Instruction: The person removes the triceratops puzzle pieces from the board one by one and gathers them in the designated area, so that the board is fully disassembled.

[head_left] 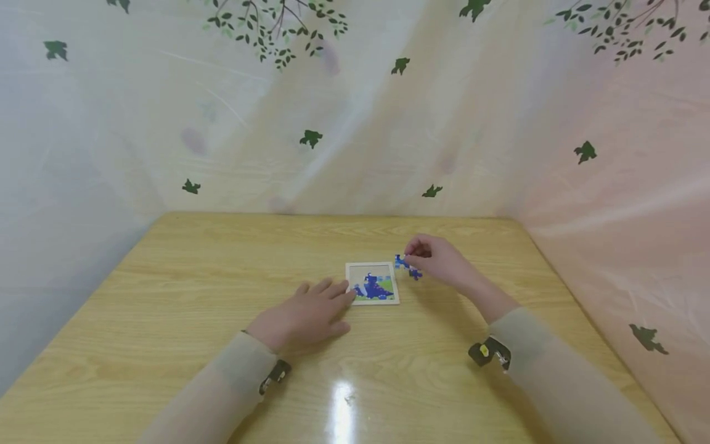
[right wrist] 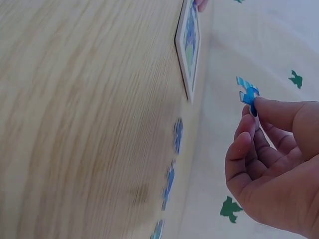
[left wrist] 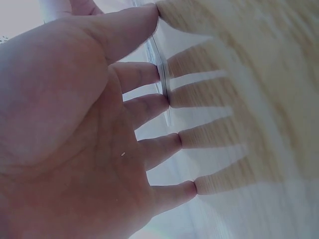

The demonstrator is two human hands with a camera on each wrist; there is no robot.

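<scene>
One puzzle piece [right wrist: 249,94], clamped between fingers of the right hand [head_left: 440,260], is held above the counter [head_left: 233,262]! At eight o'clock, the puzzle frame [head_left: 377,303] is touched by the left hand [head_left: 310,311], fingers apart, presumably for steadying.

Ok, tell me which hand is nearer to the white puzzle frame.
Left. The left hand touches the left edge of the white puzzle frame; the right hand is apart from it, beyond its right side, pinching a blue puzzle piece.
</scene>
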